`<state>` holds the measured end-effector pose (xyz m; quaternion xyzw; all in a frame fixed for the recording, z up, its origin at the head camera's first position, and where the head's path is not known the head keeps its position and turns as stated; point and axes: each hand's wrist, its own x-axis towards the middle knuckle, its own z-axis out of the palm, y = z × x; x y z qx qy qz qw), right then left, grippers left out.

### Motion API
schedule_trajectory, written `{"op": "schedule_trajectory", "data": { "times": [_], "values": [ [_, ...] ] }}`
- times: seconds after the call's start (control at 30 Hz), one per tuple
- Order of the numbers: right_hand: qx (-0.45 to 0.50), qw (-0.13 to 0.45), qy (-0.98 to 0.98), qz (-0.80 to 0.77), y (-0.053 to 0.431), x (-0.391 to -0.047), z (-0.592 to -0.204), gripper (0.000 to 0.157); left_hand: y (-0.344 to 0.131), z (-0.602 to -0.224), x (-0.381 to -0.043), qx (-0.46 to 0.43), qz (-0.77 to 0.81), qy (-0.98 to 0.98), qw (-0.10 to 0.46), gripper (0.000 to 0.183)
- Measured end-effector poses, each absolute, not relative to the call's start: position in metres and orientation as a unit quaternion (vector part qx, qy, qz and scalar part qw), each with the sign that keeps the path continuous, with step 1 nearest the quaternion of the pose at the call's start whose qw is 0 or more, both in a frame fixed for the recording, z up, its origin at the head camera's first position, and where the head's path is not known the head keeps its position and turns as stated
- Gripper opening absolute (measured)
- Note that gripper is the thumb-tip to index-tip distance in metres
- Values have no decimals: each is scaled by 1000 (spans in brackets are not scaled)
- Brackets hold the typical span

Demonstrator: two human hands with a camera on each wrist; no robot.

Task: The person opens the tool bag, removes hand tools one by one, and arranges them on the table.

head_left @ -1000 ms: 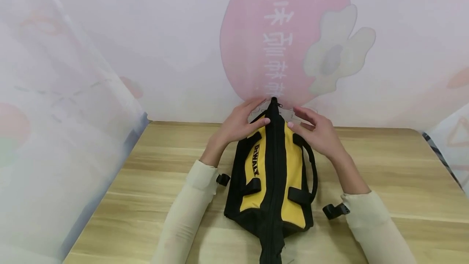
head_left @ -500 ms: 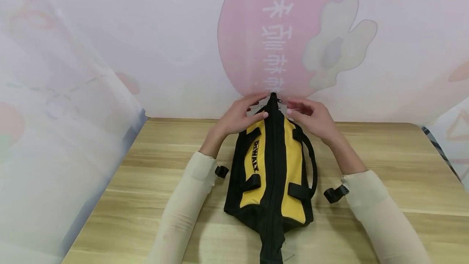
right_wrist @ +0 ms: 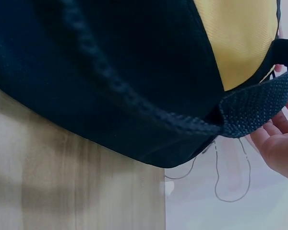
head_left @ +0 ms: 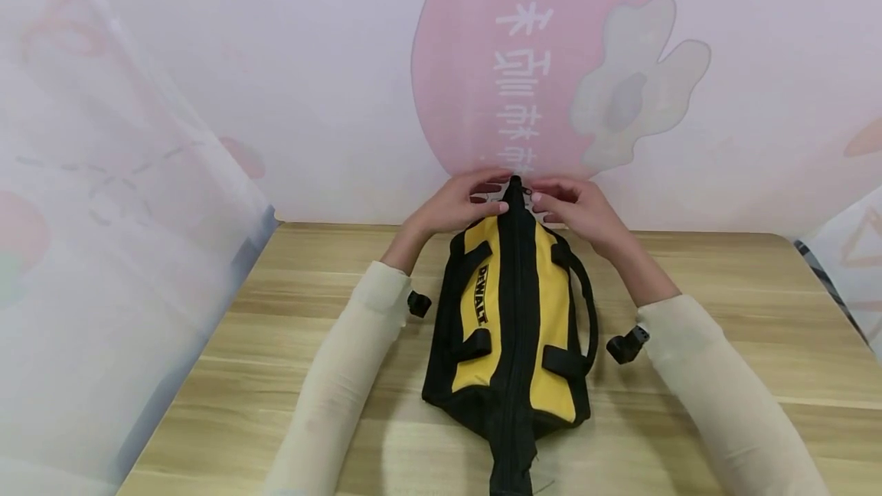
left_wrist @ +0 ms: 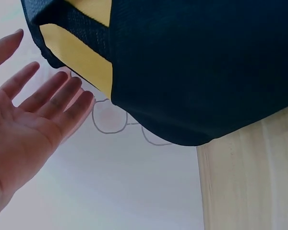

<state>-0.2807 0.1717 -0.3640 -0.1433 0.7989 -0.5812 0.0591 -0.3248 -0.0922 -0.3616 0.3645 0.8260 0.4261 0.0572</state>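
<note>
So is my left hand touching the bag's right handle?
Apart. In the head view, the black strip shows between the left hand and right handle.

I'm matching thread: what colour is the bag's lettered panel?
Yellow; the lettered panel shows best in the head view.

From above, the head view faces forward and down over the black-and-yellow fabric bag (head_left: 518,305), the pale wood-grain bench (head_left: 276,305) and the pink-printed white backdrop (head_left: 331,98). The two wrist views look from far nearer, close against opposite sides of the bag, one towards the bare left hand (left_wrist: 31,127), the other towards the bare right hand (right_wrist: 281,148). Both share bag, bench and backdrop.
</note>
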Motion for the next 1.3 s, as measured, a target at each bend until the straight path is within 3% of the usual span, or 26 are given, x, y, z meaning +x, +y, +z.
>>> {"op": "schedule_trajectory", "data": {
  "times": [0.57,0.9,1.3],
  "values": [
    [-117,99,784,-602,166,-295,-362,45,-84,-360,-339,383,427,813,105,56],
    [-110,105,762,-630,163,-301,-366,36,-77,-365,-345,365,457,803,118,53],
    [-80,131,739,-656,167,-301,-362,25,-64,-375,-351,364,435,821,57,39]
  ]
}}
